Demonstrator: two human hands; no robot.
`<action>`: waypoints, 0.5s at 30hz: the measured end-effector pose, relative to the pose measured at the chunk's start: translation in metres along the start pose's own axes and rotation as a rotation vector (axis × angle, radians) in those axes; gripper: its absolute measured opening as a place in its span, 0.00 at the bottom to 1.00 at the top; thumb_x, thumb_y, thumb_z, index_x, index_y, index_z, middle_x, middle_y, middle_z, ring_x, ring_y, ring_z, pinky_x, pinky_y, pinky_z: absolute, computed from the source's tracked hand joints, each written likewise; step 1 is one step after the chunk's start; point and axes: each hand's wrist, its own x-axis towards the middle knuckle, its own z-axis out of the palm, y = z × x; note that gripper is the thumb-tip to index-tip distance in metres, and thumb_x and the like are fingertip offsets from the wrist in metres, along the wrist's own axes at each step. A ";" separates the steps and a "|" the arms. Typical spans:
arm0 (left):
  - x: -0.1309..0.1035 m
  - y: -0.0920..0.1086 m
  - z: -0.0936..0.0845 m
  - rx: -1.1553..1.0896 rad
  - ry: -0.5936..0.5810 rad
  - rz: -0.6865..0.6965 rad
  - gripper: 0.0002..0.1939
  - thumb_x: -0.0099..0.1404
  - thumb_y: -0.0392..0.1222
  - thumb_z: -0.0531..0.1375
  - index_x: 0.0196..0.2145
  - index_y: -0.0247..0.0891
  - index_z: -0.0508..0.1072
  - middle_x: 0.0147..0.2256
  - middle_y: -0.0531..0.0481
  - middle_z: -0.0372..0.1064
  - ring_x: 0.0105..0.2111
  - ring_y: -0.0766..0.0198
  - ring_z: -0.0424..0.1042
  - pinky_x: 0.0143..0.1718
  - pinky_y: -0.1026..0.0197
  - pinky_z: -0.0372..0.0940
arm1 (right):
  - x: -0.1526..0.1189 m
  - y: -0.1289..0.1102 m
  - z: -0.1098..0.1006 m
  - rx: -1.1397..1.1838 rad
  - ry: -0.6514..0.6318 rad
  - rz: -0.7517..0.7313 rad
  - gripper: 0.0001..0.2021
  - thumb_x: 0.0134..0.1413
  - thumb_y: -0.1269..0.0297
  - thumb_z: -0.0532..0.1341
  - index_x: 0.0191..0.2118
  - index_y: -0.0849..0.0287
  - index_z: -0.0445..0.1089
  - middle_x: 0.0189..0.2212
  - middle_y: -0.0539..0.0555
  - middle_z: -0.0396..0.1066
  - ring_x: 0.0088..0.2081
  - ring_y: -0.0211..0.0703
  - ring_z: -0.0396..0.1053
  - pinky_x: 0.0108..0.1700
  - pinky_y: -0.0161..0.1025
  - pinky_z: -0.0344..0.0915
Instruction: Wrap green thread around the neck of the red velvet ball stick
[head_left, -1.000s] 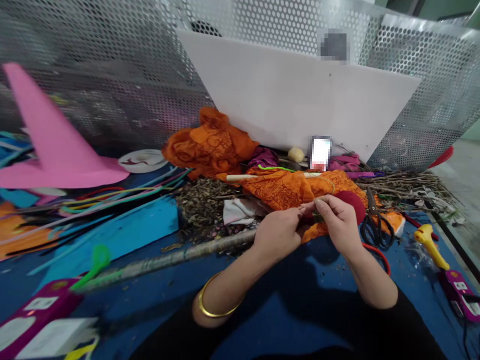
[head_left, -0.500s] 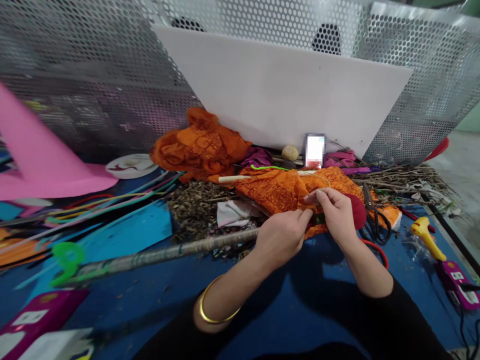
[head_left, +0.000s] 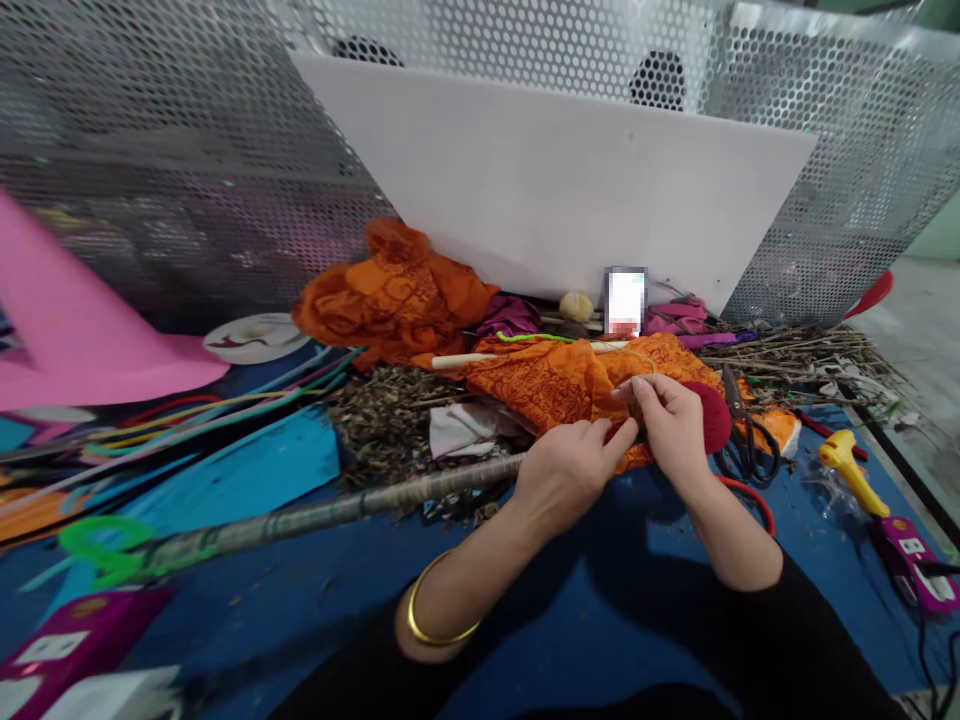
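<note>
My left hand [head_left: 574,465] is closed around the end of a long stick [head_left: 360,502] wrapped in greyish-green tape, which lies slantwise across the table. At the stick's far left end is a bright green ring [head_left: 105,548]. Beside it, the thumb and fingers of my right hand [head_left: 676,428] are pinched together at a thin yellowish string [head_left: 654,366]. Just behind both hands spreads orange patterned cloth [head_left: 544,385]. A dark red round piece [head_left: 706,415] shows behind my right hand. What lies between the fingertips is mostly hidden.
Black scissors [head_left: 745,430] and a yellow glue gun [head_left: 853,472] lie to the right. A pink cone hat [head_left: 82,320], blue sheet [head_left: 262,465] and dried plant bits [head_left: 382,410] are leftward. Behind stand a blurred phone [head_left: 625,300] and a white board [head_left: 570,180].
The stick's green-ringed end has moved slightly left and down. My left fingers have shifted right, nearer my right fingertips. The view has moved a little; my right hand stays pinched.
</note>
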 end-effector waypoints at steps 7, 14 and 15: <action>0.000 -0.002 0.002 -0.025 -0.028 -0.015 0.08 0.67 0.34 0.54 0.41 0.35 0.72 0.29 0.48 0.71 0.27 0.58 0.72 0.26 0.58 0.63 | 0.001 0.002 0.002 0.023 -0.017 0.020 0.12 0.58 0.60 0.57 0.28 0.58 0.75 0.29 0.53 0.78 0.35 0.45 0.75 0.41 0.39 0.68; 0.000 -0.013 -0.001 -0.171 -0.095 -0.119 0.11 0.66 0.35 0.56 0.45 0.37 0.74 0.32 0.49 0.74 0.29 0.58 0.74 0.28 0.59 0.64 | 0.002 -0.007 -0.007 0.326 -0.090 0.138 0.11 0.51 0.58 0.62 0.23 0.58 0.69 0.37 0.55 0.78 0.42 0.46 0.74 0.44 0.41 0.69; 0.000 -0.016 -0.003 -0.196 -0.102 -0.149 0.12 0.66 0.35 0.56 0.46 0.38 0.74 0.32 0.49 0.75 0.29 0.59 0.74 0.28 0.59 0.64 | 0.002 -0.010 -0.011 0.365 -0.113 0.155 0.12 0.51 0.58 0.63 0.22 0.58 0.68 0.39 0.55 0.77 0.42 0.46 0.74 0.44 0.40 0.69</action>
